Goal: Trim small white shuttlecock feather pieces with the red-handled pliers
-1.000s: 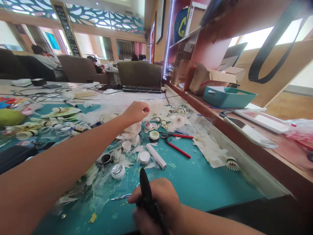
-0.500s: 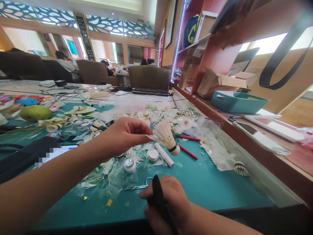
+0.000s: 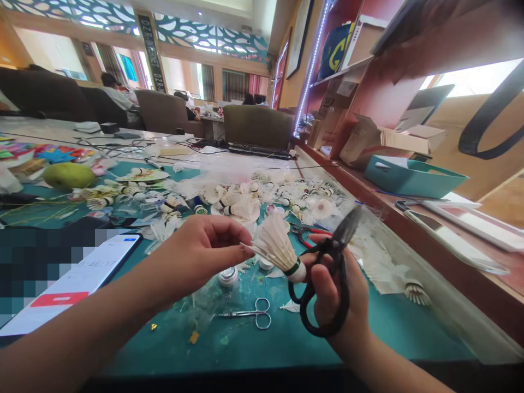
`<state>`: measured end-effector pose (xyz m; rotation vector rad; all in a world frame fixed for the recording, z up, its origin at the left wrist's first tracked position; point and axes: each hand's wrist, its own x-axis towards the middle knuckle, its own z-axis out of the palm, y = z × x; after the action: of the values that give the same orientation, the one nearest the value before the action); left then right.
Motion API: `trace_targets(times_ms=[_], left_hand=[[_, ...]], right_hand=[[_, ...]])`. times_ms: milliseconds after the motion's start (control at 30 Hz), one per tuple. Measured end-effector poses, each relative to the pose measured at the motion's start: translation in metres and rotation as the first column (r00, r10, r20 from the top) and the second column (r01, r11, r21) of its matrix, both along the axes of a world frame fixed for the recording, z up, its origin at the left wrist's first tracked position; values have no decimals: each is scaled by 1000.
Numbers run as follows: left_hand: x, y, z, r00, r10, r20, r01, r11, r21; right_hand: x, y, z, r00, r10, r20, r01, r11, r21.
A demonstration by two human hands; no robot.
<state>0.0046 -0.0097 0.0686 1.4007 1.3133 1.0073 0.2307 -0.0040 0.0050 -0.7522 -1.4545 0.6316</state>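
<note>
My left hand [image 3: 213, 243] pinches a white feather shuttlecock [image 3: 276, 243] by the rim of its feathers. The cork end, with a dark green band, points down and right. In my right hand [image 3: 352, 289] is a pair of black-handled scissors [image 3: 343, 295], its dark blades close together and pointing up and right. The right fingers are beside the cork; whether they touch it I cannot tell. Below the shuttlecock, small silver scissors [image 3: 262, 314] lie on the green mat [image 3: 295, 346]. Red-handled pliers [image 3: 305, 236] lie partly hidden behind the right hand.
Several shuttlecocks and loose feathers [image 3: 241, 204] cover the mat's far side. A phone [image 3: 85, 278] is at left, with a green fruit [image 3: 69, 176] beyond. At right, a wooden shelf holds a teal basket [image 3: 413, 177] and a white phone [image 3: 454, 240]. Another shuttlecock [image 3: 416, 292] lies near the right edge.
My right hand has risen and moved right with the black scissors, to beside the cork. The small silver scissors are now uncovered. My left hand keeps hold of the shuttlecock, slightly lower.
</note>
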Motion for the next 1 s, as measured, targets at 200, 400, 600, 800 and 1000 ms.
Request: trace_targets(times_ms=[200,400,600,800,1000], left_hand=[[0,1,-7,981,-71,-181,105,978,182],[9,-4,-14,971,-81,-224,181,861,475],[18,-3,-23,989,-124,-83,144,936,321],[20,-5,-31,976,-180,121,154,968,200],[22,-5,-36,984,-76,163,43,979,198]], right_hand=[[-2,-7,-7,995,96,-23,-98,987,-126],[-2,-6,-2,999,50,8,-48,992,-117],[-1,-5,-9,998,51,23,-50,996,-70],[4,-8,-17,996,21,84,-17,999,-43],[4,-11,-18,994,53,91,-50,998,-42]])
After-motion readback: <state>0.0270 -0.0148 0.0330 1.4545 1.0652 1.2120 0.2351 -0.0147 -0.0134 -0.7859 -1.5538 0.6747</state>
